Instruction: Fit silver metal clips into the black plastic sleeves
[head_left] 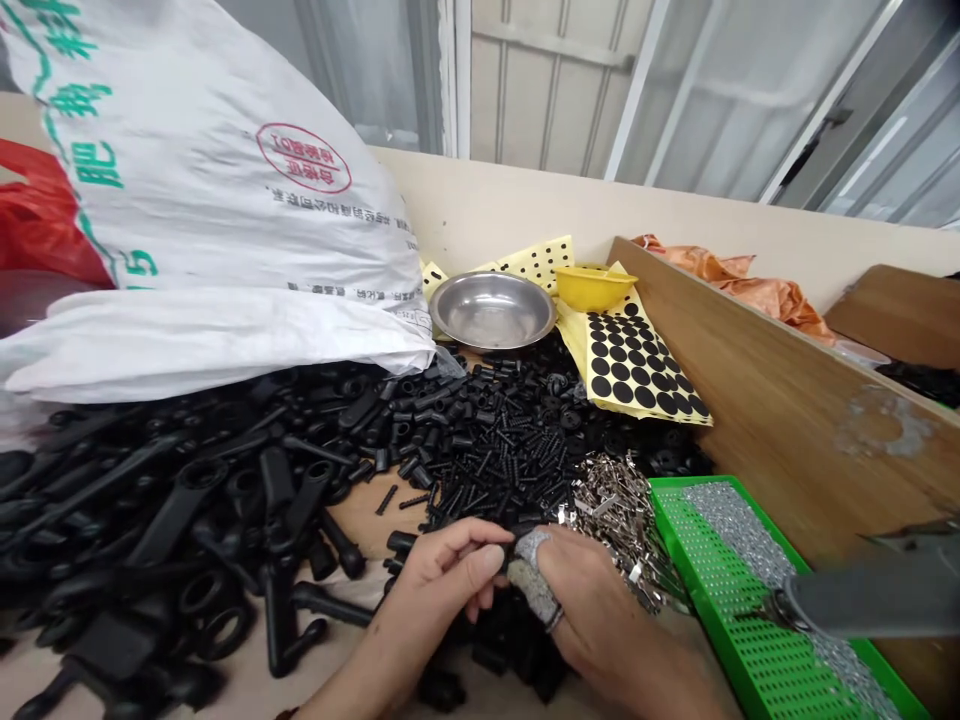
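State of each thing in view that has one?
Bare left hand: curled, hold unclear
Right hand: curled, partly wrapped in grey
White printed woven sack: bulging
Round silver metal bowl: upright
Shallow yellow plastic bowl: upright
Rectangular green plastic tray: partly filled
Long black plastic handles: loosely heaped
Small silvery metal pieces: piled

Matt plastic handles (pixel 279 615) (beside glossy metal bowl (pixel 493 312)).

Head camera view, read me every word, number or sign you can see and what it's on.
White sack, green print: "肥".
Same sack, green: "料", at the picture's top edge.
Same sack, green: "5", with an unclear stroke beside it.
Between "肥" and "料": one character, unclear.
Red oval stamp, upside down: unclear.
Small black print: too small.
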